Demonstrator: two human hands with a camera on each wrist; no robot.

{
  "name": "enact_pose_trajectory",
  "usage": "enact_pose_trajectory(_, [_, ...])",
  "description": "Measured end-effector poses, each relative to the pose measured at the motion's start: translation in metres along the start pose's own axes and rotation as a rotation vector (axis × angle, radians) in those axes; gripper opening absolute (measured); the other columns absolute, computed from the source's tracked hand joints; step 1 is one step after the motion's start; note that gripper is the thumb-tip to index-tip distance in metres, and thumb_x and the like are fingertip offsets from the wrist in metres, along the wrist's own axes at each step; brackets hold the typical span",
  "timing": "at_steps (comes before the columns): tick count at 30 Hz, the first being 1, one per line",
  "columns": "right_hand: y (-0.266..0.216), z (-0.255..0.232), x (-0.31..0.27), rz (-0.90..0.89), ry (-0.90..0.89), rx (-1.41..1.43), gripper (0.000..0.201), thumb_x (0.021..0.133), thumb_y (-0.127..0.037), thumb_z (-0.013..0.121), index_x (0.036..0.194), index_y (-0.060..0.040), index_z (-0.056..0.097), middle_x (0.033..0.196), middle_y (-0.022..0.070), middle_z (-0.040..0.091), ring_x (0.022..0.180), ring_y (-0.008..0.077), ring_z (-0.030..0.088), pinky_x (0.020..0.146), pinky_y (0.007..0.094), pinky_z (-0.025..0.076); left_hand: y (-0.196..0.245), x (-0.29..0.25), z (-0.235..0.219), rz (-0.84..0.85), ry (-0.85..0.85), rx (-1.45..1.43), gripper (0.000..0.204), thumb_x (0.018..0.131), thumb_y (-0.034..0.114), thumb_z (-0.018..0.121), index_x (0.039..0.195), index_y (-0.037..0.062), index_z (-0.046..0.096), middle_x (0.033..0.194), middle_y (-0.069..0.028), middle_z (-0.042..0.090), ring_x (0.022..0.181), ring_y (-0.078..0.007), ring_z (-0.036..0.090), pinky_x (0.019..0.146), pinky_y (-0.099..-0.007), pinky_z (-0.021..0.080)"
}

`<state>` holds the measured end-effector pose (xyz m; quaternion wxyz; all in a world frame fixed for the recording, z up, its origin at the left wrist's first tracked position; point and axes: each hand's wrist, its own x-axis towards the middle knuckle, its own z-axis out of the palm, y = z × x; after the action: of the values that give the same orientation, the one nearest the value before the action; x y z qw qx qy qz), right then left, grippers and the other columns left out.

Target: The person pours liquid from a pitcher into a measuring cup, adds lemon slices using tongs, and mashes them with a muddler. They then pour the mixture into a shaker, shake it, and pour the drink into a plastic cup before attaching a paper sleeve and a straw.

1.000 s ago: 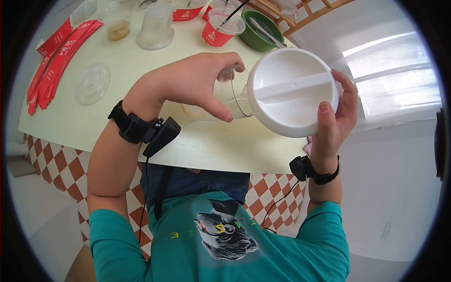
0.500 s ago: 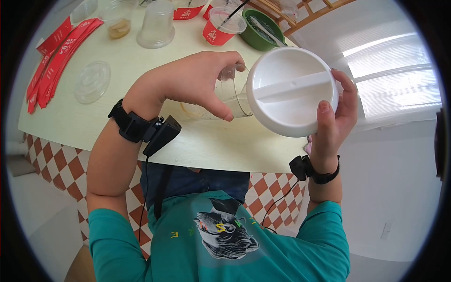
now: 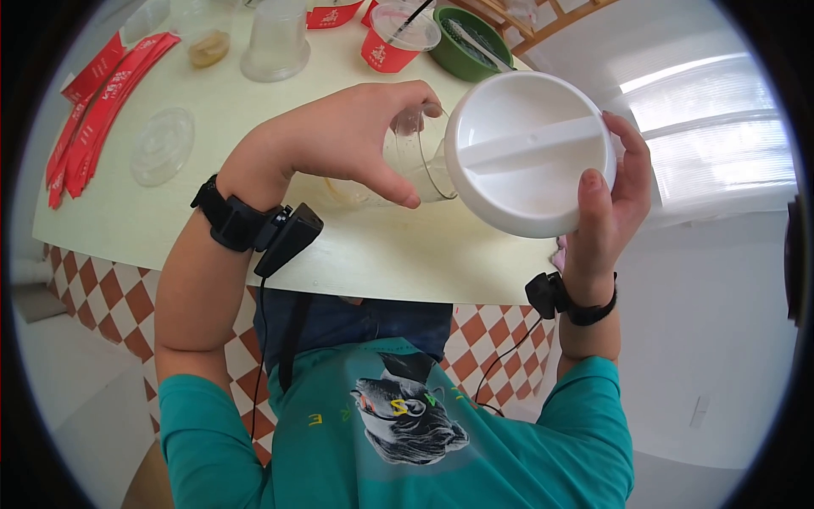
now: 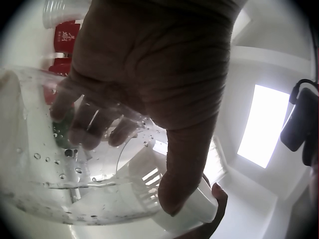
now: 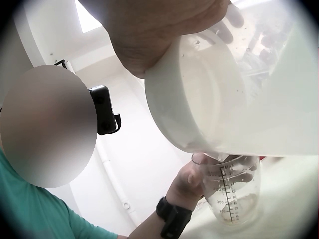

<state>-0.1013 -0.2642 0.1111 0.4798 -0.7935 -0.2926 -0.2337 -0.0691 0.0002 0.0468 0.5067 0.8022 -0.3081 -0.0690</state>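
Observation:
My left hand (image 3: 348, 136) grips a clear measuring cup (image 3: 407, 157), thumb on one side and fingers round the other. In the right wrist view the cup (image 5: 232, 191) carries a black printed scale; droplets dot its wall in the left wrist view. My right hand (image 3: 619, 191) holds a white round plastic container (image 3: 509, 195) at its edge, thumb on the rim and fingers behind. A bar crosses the recessed face turned toward the head camera. The container is tilted, its lower lip right at the cup's mouth in the right wrist view.
Red paper sleeves (image 3: 102, 114) and a clear lid (image 3: 163, 146) lie at the table's left. Behind my hands stand a clear tub with yellowish contents (image 3: 208, 51), a translucent container (image 3: 275, 47), a red-wrapped cup (image 3: 390, 51) with a black straw, and a green bowl (image 3: 449, 55).
The head view has shifted slightly, with the table items and both hands a little higher in it. Both hands keep their grips, the container still at the cup's mouth.

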Motion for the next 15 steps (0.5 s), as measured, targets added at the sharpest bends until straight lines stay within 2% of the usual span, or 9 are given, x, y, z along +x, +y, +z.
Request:
enact_pose_trajectory(7, [0.001, -0.001, 0.002, 0.004, 0.047, 0.020, 0.052, 0.081, -0.018, 0.064, 0.126, 0.0033, 0.048, 0.108, 0.0116, 0.060, 0.094, 0.0161, 0.061, 0.082, 0.0278, 0.049, -0.005, 0.000, 0.002, 0.024, 0.019, -0.047, 0.085, 0.054, 0.023, 0.084, 0.127, 0.0039, 0.046, 0.115, -0.0157, 0.059, 0.114, -0.0263, 0.056, 0.100, -0.0394, 0.042])
enact_pose_trajectory(15, [0.007, -0.012, 0.007, 0.101, 0.190, 0.160, 0.052, 0.083, -0.024, 0.058, 0.125, 0.0042, 0.047, 0.113, 0.0169, 0.058, 0.100, 0.0199, 0.060, 0.086, 0.0318, 0.050, -0.028, 0.007, 0.015, 0.041, 0.086, -0.271, 0.089, 0.056, 0.019, 0.084, 0.132, 0.0078, 0.040, 0.124, -0.0103, 0.055, 0.123, -0.0225, 0.050, 0.102, -0.0403, 0.039])
